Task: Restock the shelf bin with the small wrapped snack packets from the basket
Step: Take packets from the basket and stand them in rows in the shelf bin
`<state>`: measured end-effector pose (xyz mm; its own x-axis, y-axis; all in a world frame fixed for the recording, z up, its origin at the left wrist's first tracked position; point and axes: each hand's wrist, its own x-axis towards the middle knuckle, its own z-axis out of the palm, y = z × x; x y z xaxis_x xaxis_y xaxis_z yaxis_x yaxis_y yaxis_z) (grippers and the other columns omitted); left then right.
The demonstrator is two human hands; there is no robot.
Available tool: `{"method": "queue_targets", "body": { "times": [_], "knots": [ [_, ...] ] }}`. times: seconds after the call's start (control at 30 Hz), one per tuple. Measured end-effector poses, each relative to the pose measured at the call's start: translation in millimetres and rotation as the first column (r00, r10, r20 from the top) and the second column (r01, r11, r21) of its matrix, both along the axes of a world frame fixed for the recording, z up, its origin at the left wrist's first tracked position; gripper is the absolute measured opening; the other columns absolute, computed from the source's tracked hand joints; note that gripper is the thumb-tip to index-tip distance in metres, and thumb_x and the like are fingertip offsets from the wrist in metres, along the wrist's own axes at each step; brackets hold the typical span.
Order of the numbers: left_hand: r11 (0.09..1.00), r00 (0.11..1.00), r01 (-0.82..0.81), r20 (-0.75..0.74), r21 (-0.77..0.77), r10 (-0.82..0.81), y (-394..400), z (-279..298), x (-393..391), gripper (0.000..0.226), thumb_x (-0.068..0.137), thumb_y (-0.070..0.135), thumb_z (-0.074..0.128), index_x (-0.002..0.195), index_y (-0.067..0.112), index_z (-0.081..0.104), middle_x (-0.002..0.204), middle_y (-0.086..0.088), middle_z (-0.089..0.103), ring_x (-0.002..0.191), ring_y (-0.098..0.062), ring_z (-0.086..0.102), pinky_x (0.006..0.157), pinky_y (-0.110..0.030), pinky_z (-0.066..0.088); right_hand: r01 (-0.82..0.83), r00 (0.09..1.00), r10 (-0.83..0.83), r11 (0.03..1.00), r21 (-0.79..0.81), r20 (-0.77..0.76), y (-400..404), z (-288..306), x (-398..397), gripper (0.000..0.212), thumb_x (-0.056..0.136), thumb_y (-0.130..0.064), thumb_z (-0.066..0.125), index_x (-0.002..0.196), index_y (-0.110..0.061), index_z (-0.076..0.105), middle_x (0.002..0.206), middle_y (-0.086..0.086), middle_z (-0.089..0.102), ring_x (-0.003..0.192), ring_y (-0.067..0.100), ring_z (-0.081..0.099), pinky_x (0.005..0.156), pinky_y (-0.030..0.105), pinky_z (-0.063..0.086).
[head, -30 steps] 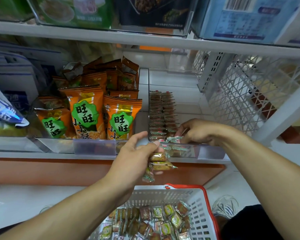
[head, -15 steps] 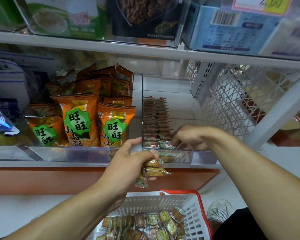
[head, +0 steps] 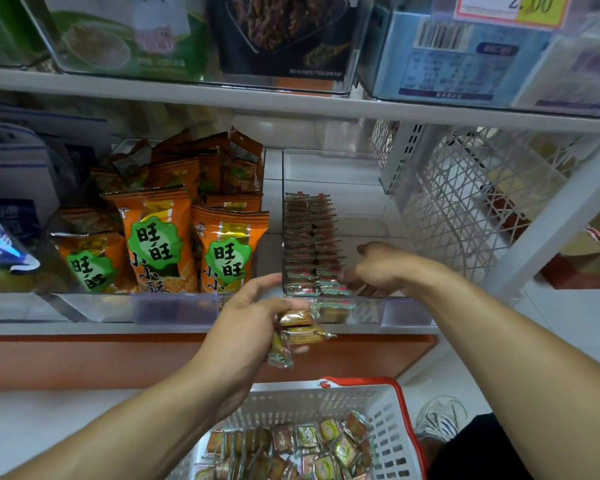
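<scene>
Far left of the shelf there's a blue and white bag [head: 0, 251], kinda blurry. Next to it sits a clear bin stuffed with orange snack bags [head: 156, 244] with green badges on the front, standing upright in rows.

Moving toward the middle, the left hand [head: 246, 327] is up in front of the shelf edge, fingers curled around a small bunch of wrapped snack packets [head: 300, 332], a few of them fanned out and one dangling lower down. It's hovering just above the basket and just in front of the bin.

Right of that is the clear shelf bin [head: 406, 311]. Two neat rows of packets [head: 309, 244] run front to back along its left side, standing on edge, and the right half of the bin is bare floor. The right hand [head: 378, 268] reaches over the front wall into the bin, fingers bent down against the front end of the rows. Can't really tell if it's pinching a packet or just nudging them, the fingertips are hidden.

Down at the bottom, the white basket [head: 392, 427] with the red rim holds loose packets [head: 291, 448] in a heap. Far right, a white mesh panel [head: 465, 209] closes off the shelf side.
</scene>
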<state>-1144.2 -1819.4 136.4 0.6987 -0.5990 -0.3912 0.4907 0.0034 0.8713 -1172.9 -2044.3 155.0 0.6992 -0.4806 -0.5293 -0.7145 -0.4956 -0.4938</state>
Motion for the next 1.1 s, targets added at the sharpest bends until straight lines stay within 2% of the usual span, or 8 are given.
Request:
{"method": "queue_targets", "body": {
  "times": [0.07, 0.13, 0.23, 0.37, 0.47, 0.63, 0.83, 1.1],
  "knots": [
    [1.0, 0.999, -0.017, 0.043, 0.017, 0.016, 2, 1, -2, 0.034, 0.097, 0.006, 0.057, 0.122, 0.029, 0.06, 0.097, -0.005, 0.08, 0.081, -0.034, 0.077, 0.075, -0.055, 0.063, -0.018, 0.998, 0.028, 0.989, -0.149, 0.064, 5, 5, -2, 0.068, 0.09, -0.033, 0.073, 0.148, -0.016, 0.042, 0.109, 0.003, 0.074, 0.095, 0.022, 0.072, 0.083, 0.032, 0.056],
    [1.0, 0.996, -0.031, 0.079, -0.004, 0.032, 5, 4, -5, 0.031, 0.1, 0.008, 0.052, 0.123, 0.028, 0.059, 0.098, 0.0, 0.08, 0.077, -0.03, 0.077, 0.071, -0.048, 0.062, 0.03, 0.949, 0.066, 0.955, -0.297, 0.307, 8, 15, -5, 0.05, 0.088, -0.032, 0.072, 0.136, -0.024, 0.057, 0.11, 0.001, 0.073, 0.102, 0.02, 0.069, 0.082, 0.025, 0.05],
    [0.996, 0.996, -0.035, 0.076, -0.077, 0.041, 9, 13, -8, 0.03, 0.102, 0.008, 0.049, 0.125, 0.025, 0.059, 0.102, 0.0, 0.08, 0.082, -0.027, 0.077, 0.063, -0.039, 0.062, -0.117, 0.755, 0.104, 0.993, -0.023, 0.647, 18, 33, -21, 0.028, 0.082, -0.032, 0.08, 0.108, -0.024, 0.071, 0.096, -0.001, 0.075, 0.092, 0.013, 0.071, 0.081, 0.03, 0.056],
    [0.983, 0.996, -0.05, -0.087, -0.178, 0.035, 14, 21, -8, 0.027, 0.1, 0.012, 0.053, 0.123, 0.02, 0.066, 0.107, -0.01, 0.078, 0.082, -0.028, 0.077, 0.053, -0.031, 0.058, -0.564, 0.667, 0.327, 0.809, 0.166, 0.669, 46, 37, -51, 0.053, 0.072, -0.029, 0.089, 0.121, -0.034, 0.067, 0.119, -0.006, 0.07, 0.105, 0.008, 0.068, 0.083, 0.027, 0.057],
    [0.978, 0.989, -0.073, -0.14, -0.195, 0.046, 14, 23, -9, 0.025, 0.096, 0.019, 0.059, 0.118, 0.018, 0.071, 0.107, -0.016, 0.077, 0.082, -0.03, 0.077, 0.054, -0.032, 0.059, -0.544, 0.659, 0.306, 0.825, 0.154, 0.687, 54, 35, -59, 0.056, 0.07, -0.026, 0.091, 0.121, -0.033, 0.067, 0.12, -0.006, 0.07, 0.104, 0.012, 0.07, 0.087, 0.036, 0.059],
    [0.978, 0.992, -0.064, -0.115, -0.2, 0.041, 12, 26, -11, 0.044, 0.08, 0.032, 0.065, 0.121, 0.018, 0.067, 0.105, -0.011, 0.078, 0.083, -0.031, 0.078, 0.056, -0.031, 0.061, -0.459, 0.63, 0.305, 0.888, 0.025, 0.714, 51, 32, -61, 0.038, 0.076, -0.011, 0.087, 0.109, -0.023, 0.073, 0.104, -0.008, 0.073, 0.096, 0.007, 0.07, 0.078, 0.02, 0.054],
    [0.983, 0.984, 0.08, -0.146, -0.164, -0.104, 13, 28, -11, 0.027, 0.081, 0.044, 0.069, 0.094, 0.025, 0.083, 0.091, -0.003, 0.08, 0.083, -0.031, 0.078, 0.05, -0.028, 0.058, -0.366, 0.398, 0.461, 0.872, -0.324, 0.793, 55, 30, -64, 0.037, 0.072, 0.006, 0.08, 0.095, -0.023, 0.075, 0.111, -0.007, 0.065, 0.106, 0.016, 0.065, 0.088, 0.025, 0.049],
    [0.997, 0.996, 0.06, 0.066, -0.053, -0.057, 13, 22, -9, 0.026, 0.079, 0.044, 0.074, 0.102, 0.033, 0.076, 0.098, -0.005, 0.079, 0.08, -0.018, 0.074, 0.06, -0.029, 0.057, -0.46, 0.64, 0.114, 0.848, 0.261, 0.76, 48, 28, -72, 0.041, 0.076, -0.009, 0.077, 0.111, -0.024, 0.063, 0.133, -0.006, 0.06, 0.126, 0.015, 0.058, 0.1, 0.035, 0.052]
  ]
}}
